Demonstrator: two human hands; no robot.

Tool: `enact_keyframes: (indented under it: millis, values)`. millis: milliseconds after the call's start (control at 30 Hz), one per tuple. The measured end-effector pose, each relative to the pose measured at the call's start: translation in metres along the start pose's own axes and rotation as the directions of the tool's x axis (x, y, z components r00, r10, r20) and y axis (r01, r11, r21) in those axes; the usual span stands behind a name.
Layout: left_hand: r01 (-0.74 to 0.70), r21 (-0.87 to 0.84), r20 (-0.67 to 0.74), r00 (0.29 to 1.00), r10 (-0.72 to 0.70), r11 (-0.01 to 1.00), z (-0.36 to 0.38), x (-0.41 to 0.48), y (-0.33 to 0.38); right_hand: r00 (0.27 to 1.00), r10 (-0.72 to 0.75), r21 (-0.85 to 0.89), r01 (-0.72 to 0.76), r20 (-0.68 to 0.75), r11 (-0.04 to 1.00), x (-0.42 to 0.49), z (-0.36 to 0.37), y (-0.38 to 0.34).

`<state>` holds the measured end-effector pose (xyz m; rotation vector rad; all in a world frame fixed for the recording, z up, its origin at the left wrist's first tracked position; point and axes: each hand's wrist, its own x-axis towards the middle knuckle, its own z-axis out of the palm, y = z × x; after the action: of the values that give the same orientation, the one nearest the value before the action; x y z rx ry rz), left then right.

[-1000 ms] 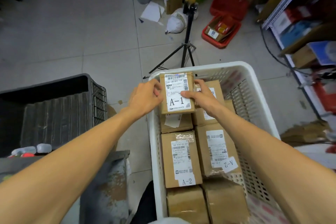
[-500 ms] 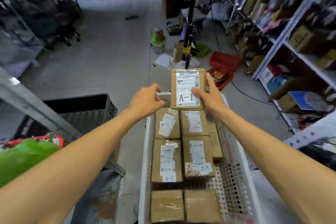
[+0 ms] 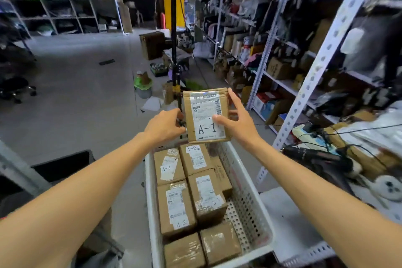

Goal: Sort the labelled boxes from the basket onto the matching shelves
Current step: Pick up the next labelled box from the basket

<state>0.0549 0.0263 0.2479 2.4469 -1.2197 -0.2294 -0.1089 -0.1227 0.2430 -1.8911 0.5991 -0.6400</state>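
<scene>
My right hand (image 3: 237,122) grips a small cardboard box labelled A-1 (image 3: 205,113) by its right side, thumb on the label, and holds it upright above the far end of the white perforated basket (image 3: 250,198). My left hand (image 3: 164,125) hovers right at the box's lower left edge with loosely curled fingers and holds nothing. Several more taped boxes lie in the basket, among them another A-1 box (image 3: 168,166) and two A-2 boxes (image 3: 194,159) (image 3: 176,206).
White metal shelving (image 3: 322,54) packed with goods runs along the right. A tall tripod pole (image 3: 174,28) stands just beyond the basket. A black crate (image 3: 63,165) sits at my left. Cartons and a green-rimmed pot (image 3: 142,85) litter the floor ahead.
The A-1 box has risen out of the basket. My left hand let go of it, and only my right hand grips it. My view has tilted up toward the shelves.
</scene>
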Motion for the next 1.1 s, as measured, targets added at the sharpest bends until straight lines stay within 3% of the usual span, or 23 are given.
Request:
enact_keyframes:
  millis: [300, 600, 1100]
  values:
    - [-0.208, -0.039, 0.153, 0.965, 0.212, 0.977, 0.019, -0.035, 0.027, 0.966, 0.135, -0.072, -0.155, -0.222, 0.985, -0.110, -0.028, -0.005]
    - [-0.423, -0.052, 0.300, 0.857, 0.419, 0.904, 0.064, -0.063, 0.096, 0.916, 0.171, -0.081, -0.213, -0.363, 0.974, -0.203, -0.072, -0.003]
    - [-0.531, -0.083, 0.352, 0.776, 0.524, 0.843, 0.091, -0.131, 0.195, 0.844, 0.152, -0.069, -0.217, -0.514, 0.974, -0.320, -0.143, -0.004]
